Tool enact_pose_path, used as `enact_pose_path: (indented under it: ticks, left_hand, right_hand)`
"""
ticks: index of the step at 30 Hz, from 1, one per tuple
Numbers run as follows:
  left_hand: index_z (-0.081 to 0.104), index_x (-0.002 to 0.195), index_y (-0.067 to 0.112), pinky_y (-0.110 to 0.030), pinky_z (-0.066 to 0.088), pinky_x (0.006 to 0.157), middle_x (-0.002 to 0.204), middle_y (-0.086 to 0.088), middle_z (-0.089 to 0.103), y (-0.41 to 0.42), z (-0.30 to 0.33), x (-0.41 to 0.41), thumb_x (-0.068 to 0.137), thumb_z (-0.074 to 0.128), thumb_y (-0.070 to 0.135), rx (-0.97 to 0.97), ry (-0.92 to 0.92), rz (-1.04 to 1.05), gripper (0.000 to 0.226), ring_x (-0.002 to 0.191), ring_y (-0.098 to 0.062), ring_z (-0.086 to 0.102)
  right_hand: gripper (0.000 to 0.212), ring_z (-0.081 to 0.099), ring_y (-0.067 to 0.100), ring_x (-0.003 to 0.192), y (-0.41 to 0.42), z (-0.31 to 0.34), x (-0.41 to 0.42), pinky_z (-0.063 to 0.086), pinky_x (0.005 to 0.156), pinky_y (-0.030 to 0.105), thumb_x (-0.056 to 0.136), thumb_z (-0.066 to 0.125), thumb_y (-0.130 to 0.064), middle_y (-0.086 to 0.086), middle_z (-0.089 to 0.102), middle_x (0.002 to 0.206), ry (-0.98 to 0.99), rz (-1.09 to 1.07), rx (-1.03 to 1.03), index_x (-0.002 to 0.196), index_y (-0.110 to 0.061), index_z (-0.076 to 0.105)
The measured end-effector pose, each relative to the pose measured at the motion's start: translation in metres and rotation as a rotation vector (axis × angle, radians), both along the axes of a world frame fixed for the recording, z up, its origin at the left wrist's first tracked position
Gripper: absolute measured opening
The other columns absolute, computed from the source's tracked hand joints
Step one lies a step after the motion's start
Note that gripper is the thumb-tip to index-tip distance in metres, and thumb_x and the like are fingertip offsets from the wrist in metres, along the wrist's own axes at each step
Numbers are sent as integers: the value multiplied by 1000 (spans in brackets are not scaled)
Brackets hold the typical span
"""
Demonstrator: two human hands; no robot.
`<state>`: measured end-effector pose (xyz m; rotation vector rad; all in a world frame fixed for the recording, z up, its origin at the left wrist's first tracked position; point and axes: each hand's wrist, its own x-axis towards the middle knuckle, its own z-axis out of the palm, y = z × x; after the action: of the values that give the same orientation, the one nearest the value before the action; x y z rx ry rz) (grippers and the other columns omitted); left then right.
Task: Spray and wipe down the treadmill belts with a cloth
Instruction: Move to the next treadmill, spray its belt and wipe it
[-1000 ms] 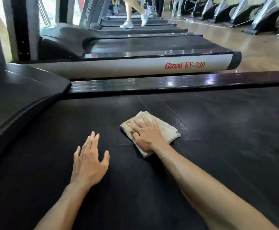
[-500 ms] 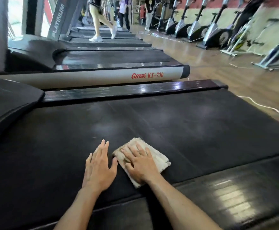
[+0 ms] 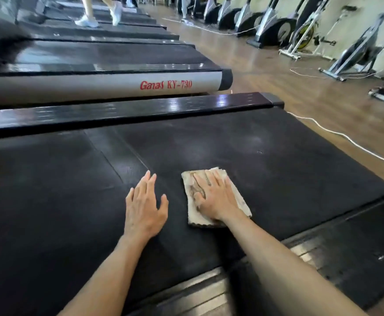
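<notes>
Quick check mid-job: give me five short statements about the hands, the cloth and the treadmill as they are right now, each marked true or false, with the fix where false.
1. The right hand lies flat on the cloth. True.
2. The left hand holds a spray bottle. False: it is empty, palm down on the belt, fingers spread.
3. The cloth lies on the black belt. True.
4. The cloth is draped over the side rail. False: it lies folded on the belt, well short of that rail.
5. The two hands overlap on the cloth. False: the left hand lies beside the cloth, apart from it.
</notes>
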<state>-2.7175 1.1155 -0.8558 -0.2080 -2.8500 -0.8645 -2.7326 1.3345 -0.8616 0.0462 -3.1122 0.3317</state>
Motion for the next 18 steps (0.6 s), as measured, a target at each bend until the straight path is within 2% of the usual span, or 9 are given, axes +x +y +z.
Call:
enact_pose_path:
  ticks: [4, 9, 18]
  left_hand:
    - [23, 160, 20, -41, 10, 127, 170, 3, 14, 33, -5, -12, 102, 49, 38, -44, -4, -21, 66, 155, -15, 16]
    - [22, 161, 20, -39, 10, 127, 170, 4, 13, 72, -7, -2, 103, 46, 40, -10, -4, 63, 66, 155, -13, 14]
    - [17, 161, 24, -36, 7, 127, 169, 9, 10, 108, 52, 105, 104, 43, 42, -9, -8, 215, 65, 155, -6, 10]
  right_hand:
    - [92, -2, 20, 158, 45, 1, -13, -5, 127, 46, 75, 2, -60, -3, 11, 172, -49, 22, 42, 161, -37, 23]
    - [91, -10, 17, 158, 79, -3, -3, -8, 127, 45, 76, 0, -62, -5, 1, 174, -82, 32, 34, 164, -42, 11]
    - [102, -17, 21, 158, 99, 13, 47, -12, 126, 50, 65, -9, -65, -1, -8, 174, -182, 101, 41, 164, -41, 0]
